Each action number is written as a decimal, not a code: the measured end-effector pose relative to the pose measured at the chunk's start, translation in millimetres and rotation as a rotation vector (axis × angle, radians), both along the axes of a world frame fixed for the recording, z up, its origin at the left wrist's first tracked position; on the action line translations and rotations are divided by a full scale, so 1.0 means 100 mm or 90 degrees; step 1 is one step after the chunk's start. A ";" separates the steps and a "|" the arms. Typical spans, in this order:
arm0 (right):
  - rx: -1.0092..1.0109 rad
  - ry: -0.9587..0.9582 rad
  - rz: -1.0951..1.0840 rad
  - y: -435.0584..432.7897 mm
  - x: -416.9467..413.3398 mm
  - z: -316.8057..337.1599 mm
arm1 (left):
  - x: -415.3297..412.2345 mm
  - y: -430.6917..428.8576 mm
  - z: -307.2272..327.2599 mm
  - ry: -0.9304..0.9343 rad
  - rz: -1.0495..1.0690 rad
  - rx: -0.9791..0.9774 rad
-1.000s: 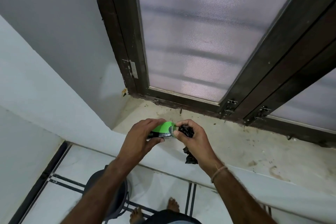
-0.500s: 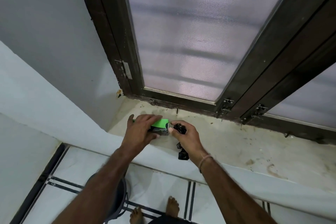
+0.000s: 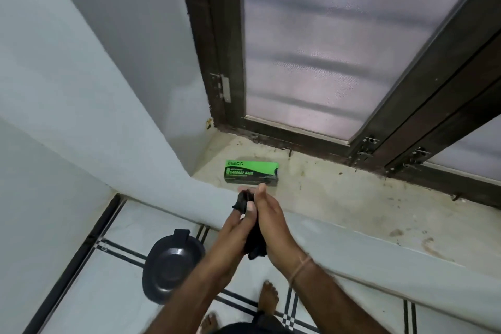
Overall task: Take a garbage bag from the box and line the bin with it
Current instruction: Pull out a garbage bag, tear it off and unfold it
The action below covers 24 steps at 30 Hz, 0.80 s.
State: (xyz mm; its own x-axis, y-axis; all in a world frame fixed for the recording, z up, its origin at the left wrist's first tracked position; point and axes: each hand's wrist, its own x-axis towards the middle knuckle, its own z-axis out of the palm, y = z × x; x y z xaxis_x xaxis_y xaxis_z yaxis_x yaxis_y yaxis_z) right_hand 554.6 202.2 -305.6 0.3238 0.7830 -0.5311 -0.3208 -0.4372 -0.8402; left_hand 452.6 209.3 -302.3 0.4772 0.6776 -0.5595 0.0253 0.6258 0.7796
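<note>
At centre frame, head view: left hand (image 3: 233, 228) and right hand (image 3: 271, 222) meet w/ the garbage bag (image 3: 253, 245) sandwiched between them. It's a black folded wad, top poking out at 11 o'clock of the hands, tail hanging at 6. L thumb pinches it. R palm lies against it, but whether R fingers curl round is hidden, can't tell. Box (image 3: 252, 173) lies on the sill (image 3: 352, 198) at 12 o'clock, just beyond the hands, apart from them. Bin (image 3: 151, 287) stands on the floor (image 3: 113, 279) at 8 o'clock, lid (image 3: 173, 260) seemingly down. Bag prob. v. light, limp, slick, layers clingy. Best to find the open edge, rub it apart betw. thumb and finger, then shake out.
</note>
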 end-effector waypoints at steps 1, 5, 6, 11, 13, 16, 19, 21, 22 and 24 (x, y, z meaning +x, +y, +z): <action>-0.017 -0.038 0.025 0.00 -0.12 -0.02 | -0.08 -0.02 0.01 -0.004 0.026 -0.021; -0.034 -0.087 0.117 -0.05 -0.61 -0.02 | -0.56 -0.09 0.02 0.076 0.110 -0.012; -0.019 -0.053 0.124 -0.10 -0.73 0.01 | -0.71 -0.09 0.01 0.067 0.141 -0.023; 0.045 -0.004 0.135 -0.39 -1.55 0.06 | -1.73 -0.09 -0.04 -0.007 0.312 -0.082; 0.042 0.007 0.127 -0.49 -1.92 0.02 | -2.13 -0.10 -0.08 -0.007 0.331 -0.100; 0.031 0.048 0.028 -0.61 -2.71 -0.01 | -2.96 -0.15 -0.22 -0.057 0.330 -0.135; 0.036 0.157 -0.091 -0.72 -3.31 0.06 | -3.68 -0.24 -0.23 -0.054 0.331 -0.135; 0.029 0.155 -0.117 -0.79 -3.63 0.17 | -4.09 -0.32 -0.12 -0.066 0.301 -0.135; 0.029 0.126 -0.112 -0.85 -3.81 0.23 | -4.29 -0.37 -0.04 -0.083 0.251 -0.130; 0.033 0.065 -0.077 -0.93 -4.04 0.33 | -4.57 -0.49 0.12 -0.063 0.071 -0.052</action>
State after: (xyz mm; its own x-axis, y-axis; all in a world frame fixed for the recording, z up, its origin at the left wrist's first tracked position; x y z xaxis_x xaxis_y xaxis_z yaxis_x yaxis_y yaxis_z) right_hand 150.4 109.6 -272.9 0.3635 0.7690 -0.5259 -0.4534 -0.3471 -0.8209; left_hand -4.6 160.6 -290.4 0.4569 0.6840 -0.5687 -0.1219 0.6814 0.7216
